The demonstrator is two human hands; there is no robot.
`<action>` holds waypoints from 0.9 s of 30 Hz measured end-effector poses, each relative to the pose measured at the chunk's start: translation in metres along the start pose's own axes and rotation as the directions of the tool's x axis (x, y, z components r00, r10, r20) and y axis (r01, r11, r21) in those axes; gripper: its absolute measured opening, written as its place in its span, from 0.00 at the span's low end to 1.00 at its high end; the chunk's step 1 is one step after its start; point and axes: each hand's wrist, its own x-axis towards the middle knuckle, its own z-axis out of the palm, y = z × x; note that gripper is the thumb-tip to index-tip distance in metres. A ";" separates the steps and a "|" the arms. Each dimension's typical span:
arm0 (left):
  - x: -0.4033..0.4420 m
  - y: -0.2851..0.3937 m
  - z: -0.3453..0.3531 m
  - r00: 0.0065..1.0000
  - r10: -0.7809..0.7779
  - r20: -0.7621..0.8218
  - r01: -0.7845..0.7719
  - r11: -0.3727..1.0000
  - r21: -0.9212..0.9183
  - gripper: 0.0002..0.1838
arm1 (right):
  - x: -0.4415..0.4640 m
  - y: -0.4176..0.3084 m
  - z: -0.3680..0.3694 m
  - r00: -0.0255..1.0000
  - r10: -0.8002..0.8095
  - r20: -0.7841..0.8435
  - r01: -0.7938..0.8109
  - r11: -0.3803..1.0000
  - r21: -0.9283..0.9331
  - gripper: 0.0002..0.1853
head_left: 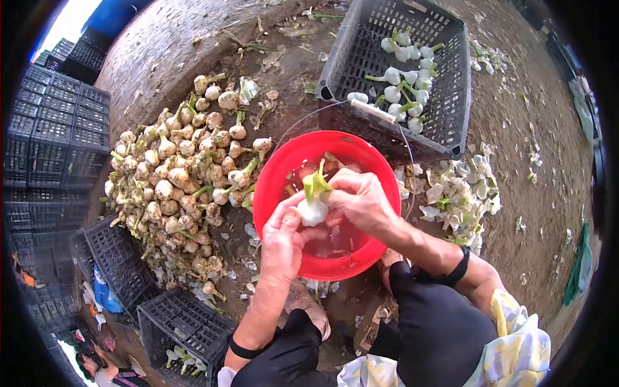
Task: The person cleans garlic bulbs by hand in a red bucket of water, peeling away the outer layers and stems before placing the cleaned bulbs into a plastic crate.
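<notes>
Over a red bucket (263,193) of cloudy water, a white garlic bulb (313,212) with a short green stem is held between both hands. My left hand (282,235) closes around the bulb's lower left side. The fingers of my right hand (362,201) pinch it from the right, near the base of the stem and its peeling yellow-green leaf. Pieces of skin float in the water, partly hidden by the hands. To the left lies a big heap of soil-stained garlic bulbs (169,187) with their stems on.
A black crate (348,61) beyond the bucket holds several clean white bulbs. Peeled skins (461,197) lie at right. Another crate (187,322) with bulbs stands at lower left, near stacked crates (55,129). Another person's hand (90,366) shows at bottom left.
</notes>
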 end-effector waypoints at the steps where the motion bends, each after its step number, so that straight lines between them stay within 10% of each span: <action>1: 0.000 -0.008 0.008 1.000 -0.002 0.002 0.002 1.000 0.000 0.22 | -0.002 0.004 0.007 0.984 -0.158 -0.079 0.148 0.981 -0.124 0.04; 3: 0.000 -0.023 0.018 0.946 0.291 -0.139 -0.273 0.952 0.135 0.26 | -0.012 -0.008 0.021 0.919 -0.393 0.042 0.375 0.833 -0.408 0.03; 5: 0.001 -0.022 0.006 0.981 0.175 -0.086 -0.171 0.984 0.052 0.25 | -0.011 -0.009 0.032 0.855 -0.518 0.022 0.484 0.782 -0.393 0.04; 8: 0.004 -0.026 0.008 0.978 0.185 -0.097 -0.192 0.979 -0.064 0.20 | -0.011 -0.036 0.012 0.960 0.253 0.122 -0.269 0.953 0.141 0.07; 15: -0.002 -0.003 0.005 0.974 0.225 -0.013 -0.225 0.969 -0.105 0.14 | 0.000 -0.033 -0.016 0.998 0.028 -0.049 -0.029 0.999 -0.019 0.06; 18: 0.004 -0.001 -0.008 0.999 0.045 -0.011 -0.046 0.950 -0.309 0.14 | 0.001 -0.032 -0.019 0.990 -0.065 0.124 0.065 0.998 0.005 0.08; 21: 0.002 0.006 -0.013 1.000 0.023 0.011 -0.020 0.965 -0.261 0.14 | -0.001 -0.030 -0.022 0.948 0.191 0.253 -0.212 0.976 0.058 0.14; 23: 0.003 0.001 -0.007 0.998 0.060 -0.017 -0.062 0.971 -0.232 0.12 | -0.005 -0.038 -0.009 0.933 0.228 0.279 -0.238 0.971 0.002 0.18; 25: 0.007 -0.009 -0.002 0.917 0.399 -0.016 -0.390 0.904 0.178 0.11 | -0.006 -0.021 0.007 0.984 0.035 0.177 -0.007 0.988 -0.155 0.15; 27: 0.007 -0.010 0.000 0.901 0.433 -0.027 -0.424 0.893 0.152 0.10 | -0.005 -0.023 0.005 0.969 0.150 0.198 -0.154 0.988 0.004 0.12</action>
